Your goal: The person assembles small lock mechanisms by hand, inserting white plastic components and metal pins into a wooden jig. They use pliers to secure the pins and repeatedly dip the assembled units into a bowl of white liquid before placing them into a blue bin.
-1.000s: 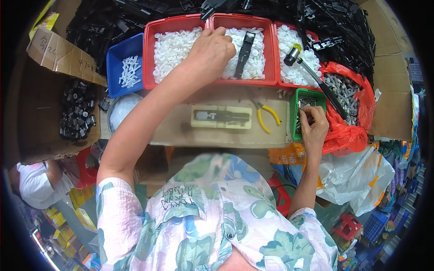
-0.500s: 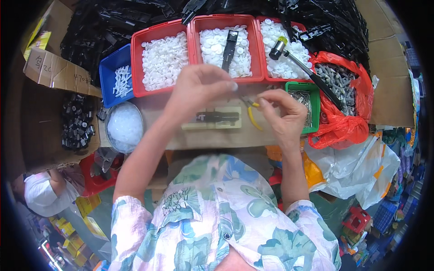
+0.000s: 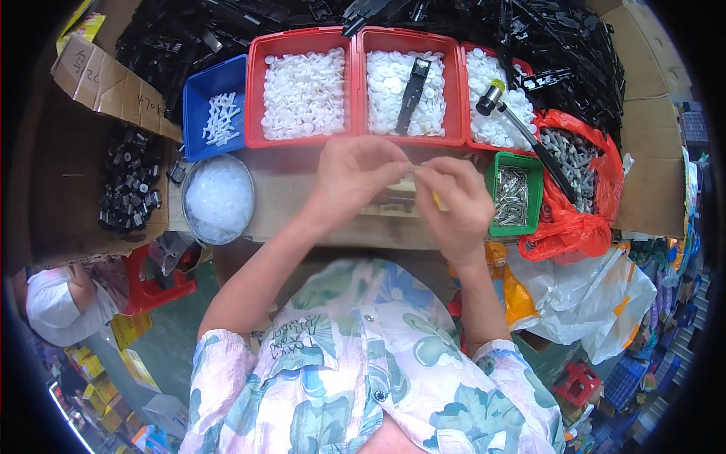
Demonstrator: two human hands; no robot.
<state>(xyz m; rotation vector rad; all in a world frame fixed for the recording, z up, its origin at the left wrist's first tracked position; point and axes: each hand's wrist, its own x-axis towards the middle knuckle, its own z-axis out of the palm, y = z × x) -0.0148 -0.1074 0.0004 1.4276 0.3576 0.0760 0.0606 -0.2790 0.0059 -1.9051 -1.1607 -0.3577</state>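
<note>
My left hand (image 3: 359, 172) is raised over the middle of the bench, its thumb and fingertips pinched round a small pale piece (image 3: 411, 169) too tiny to name. Meeting it fingertip to fingertip, my right hand (image 3: 457, 198) is closed. A bit of yellow handle (image 3: 439, 201) shows at its palm, from what look like yellow-handled pliers mostly covered by the fingers. Behind and below the hands, a cream block (image 3: 397, 208) rests on the bench, largely hidden. One long black plastic part (image 3: 413, 98) lies across white pieces in the middle red bin (image 3: 361, 83).
Red bins of small white parts line the back, beside a blue bin (image 3: 193, 113), under heaped black parts (image 3: 249, 19). A green bin (image 3: 535, 193) of metal pins, a hammer (image 3: 529, 129) and a red bag (image 3: 567, 242) lie right. A round bowl (image 3: 249, 200) sits left.
My hands have come together at the fingertips, and my left hand is lower in the picture. The pliers, plainer before, are now mostly covered by my right hand. The view has shifted slightly.
</note>
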